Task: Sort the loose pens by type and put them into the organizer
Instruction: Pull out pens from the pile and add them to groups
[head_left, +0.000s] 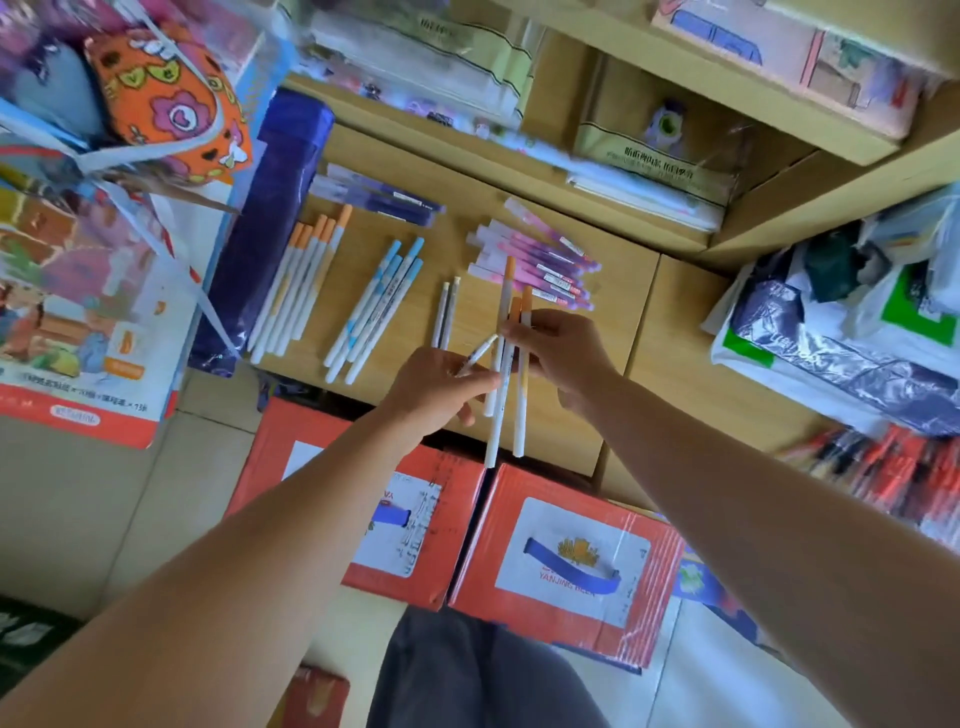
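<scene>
right hand (566, 358) grips orange-capped pens (521, 410); left hand (436, 384) pinches white pen (480, 353) | box (639, 587) (YANJING BEER)

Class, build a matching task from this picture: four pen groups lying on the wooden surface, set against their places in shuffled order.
Pens:
1. orange-capped pens lying flat
2. blue-capped pens
3. pink pens
4. dark blue pens

Places:
a. pile on the right
b. back left
c. front, leftmost row
d. front, second row from the left

Pairs: 1-c, 2-d, 3-a, 4-b
</scene>
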